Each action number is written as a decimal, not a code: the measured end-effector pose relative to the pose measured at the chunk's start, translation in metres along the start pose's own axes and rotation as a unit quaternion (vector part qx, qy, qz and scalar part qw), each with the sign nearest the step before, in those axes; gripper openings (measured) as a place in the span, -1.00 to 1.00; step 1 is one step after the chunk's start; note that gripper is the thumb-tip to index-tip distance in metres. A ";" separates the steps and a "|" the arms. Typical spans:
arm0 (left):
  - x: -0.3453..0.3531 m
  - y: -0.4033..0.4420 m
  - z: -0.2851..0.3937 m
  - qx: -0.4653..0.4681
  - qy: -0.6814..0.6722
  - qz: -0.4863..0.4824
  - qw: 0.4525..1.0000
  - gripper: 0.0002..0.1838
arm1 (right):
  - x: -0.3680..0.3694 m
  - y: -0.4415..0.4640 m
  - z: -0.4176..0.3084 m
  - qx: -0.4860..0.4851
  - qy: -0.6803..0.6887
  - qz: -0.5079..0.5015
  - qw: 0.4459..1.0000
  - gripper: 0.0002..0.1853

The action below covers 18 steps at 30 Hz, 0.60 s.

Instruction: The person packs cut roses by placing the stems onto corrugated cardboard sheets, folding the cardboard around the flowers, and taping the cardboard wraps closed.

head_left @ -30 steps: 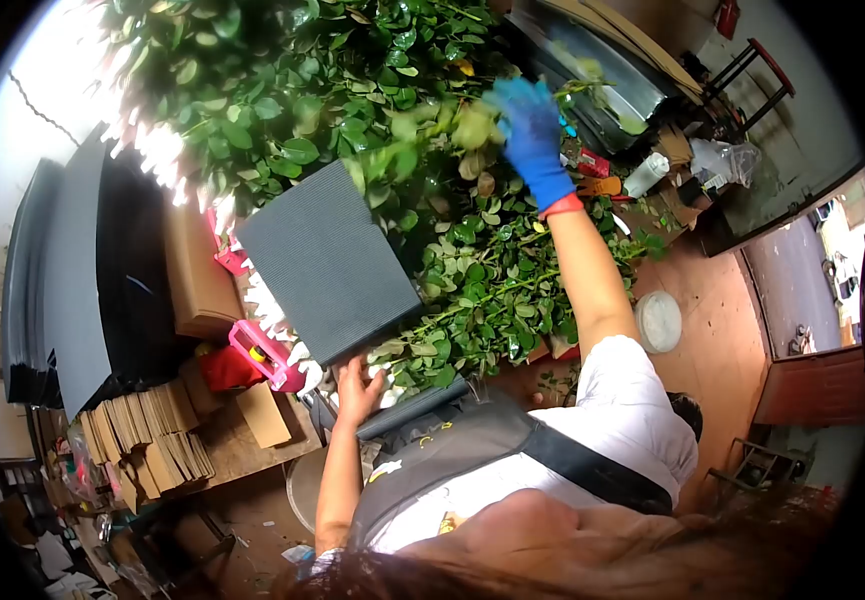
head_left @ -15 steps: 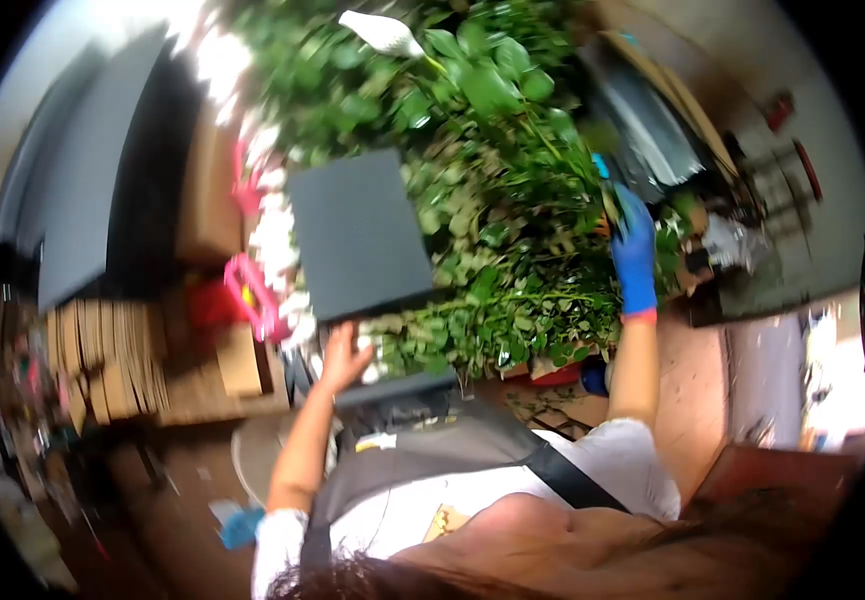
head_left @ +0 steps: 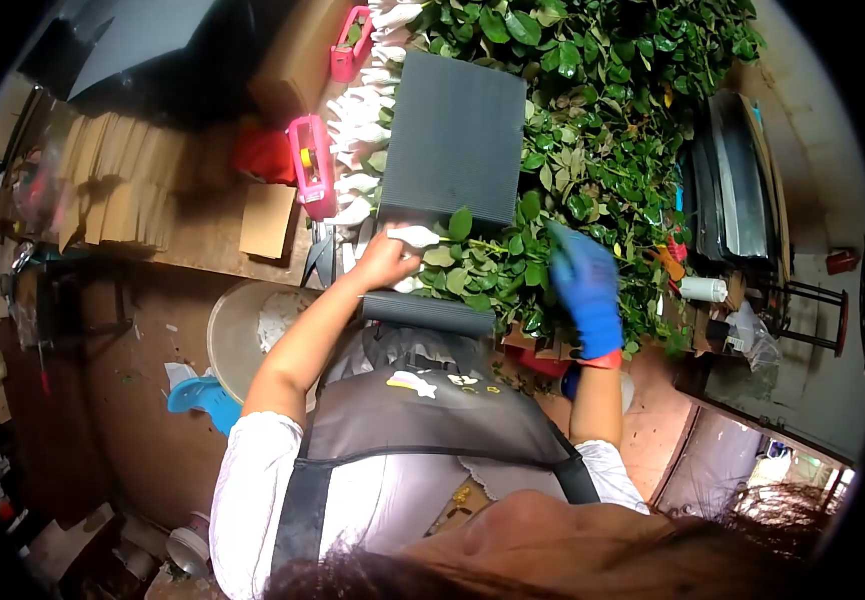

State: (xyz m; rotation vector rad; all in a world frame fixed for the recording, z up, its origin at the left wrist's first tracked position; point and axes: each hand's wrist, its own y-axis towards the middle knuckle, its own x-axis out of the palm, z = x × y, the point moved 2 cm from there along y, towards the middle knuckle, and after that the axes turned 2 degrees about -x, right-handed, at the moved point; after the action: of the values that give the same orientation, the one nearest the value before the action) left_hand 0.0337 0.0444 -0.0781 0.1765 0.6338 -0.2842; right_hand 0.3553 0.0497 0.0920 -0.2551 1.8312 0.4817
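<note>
My left hand (head_left: 384,262) is bare, its fingers apart around the near end of a row of white buds, below a dark grey ribbed sheet (head_left: 457,140). One white bud (head_left: 414,236) lies across its fingertips, its leafy stem pointing right. My right hand (head_left: 584,285), in a blue glove with a red cuff, is over the leafy stems (head_left: 532,245) right of the sheet. Its fingers look stretched out, though slightly blurred, and whether they touch a stem is unclear. More white buds (head_left: 357,130) line the sheet's left side.
A pink tape dispenser (head_left: 312,165), scissors (head_left: 320,258) and cardboard pieces (head_left: 117,180) are on the left of the table. A round bin (head_left: 235,335) and a blue item (head_left: 207,400) are below. Black sheets (head_left: 737,180) and a white bottle (head_left: 702,289) are at right.
The view has shifted. My right hand has come back leftward and nearer to my left hand. The white-budded stem, earlier raised over the foliage, now lies by my left hand.
</note>
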 end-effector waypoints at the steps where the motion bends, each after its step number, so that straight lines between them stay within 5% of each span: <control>1: 0.000 0.001 0.002 0.007 -0.003 0.007 1.000 -0.60 | 0.014 0.014 -0.036 -0.037 0.137 0.017 0.990 -0.56; 2: -0.001 0.001 0.002 -0.006 0.000 -0.013 1.000 -0.57 | 0.021 0.026 -0.069 0.059 0.233 -0.158 0.958 -0.45; 3: -0.002 0.001 0.002 -0.020 0.003 -0.032 0.999 -0.53 | 0.045 0.037 -0.087 0.033 0.143 -0.237 0.960 -0.35; 6: 0.002 -0.004 -0.007 -0.003 0.031 -0.027 0.999 -0.54 | 0.154 0.059 -0.078 0.061 -0.078 -0.290 0.952 -0.51; 7: -0.009 -0.005 0.002 -0.076 0.039 -0.065 0.994 -0.56 | 0.169 0.062 -0.072 0.065 -0.074 -0.282 0.954 -0.54; 12: -0.020 -0.002 0.000 -0.151 -0.022 0.090 0.984 -0.61 | 0.190 0.060 -0.060 0.081 -0.073 -0.248 0.962 -0.59; 18: -0.020 -0.004 0.006 -0.084 -0.005 0.163 0.983 -0.69 | 0.184 0.065 -0.064 0.081 -0.079 -0.238 0.965 -0.59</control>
State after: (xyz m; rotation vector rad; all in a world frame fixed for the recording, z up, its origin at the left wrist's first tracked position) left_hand 0.0202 0.0437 -0.0618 0.1147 0.6056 0.0854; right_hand 0.2165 0.0917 -0.0539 -0.5133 1.5736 0.0147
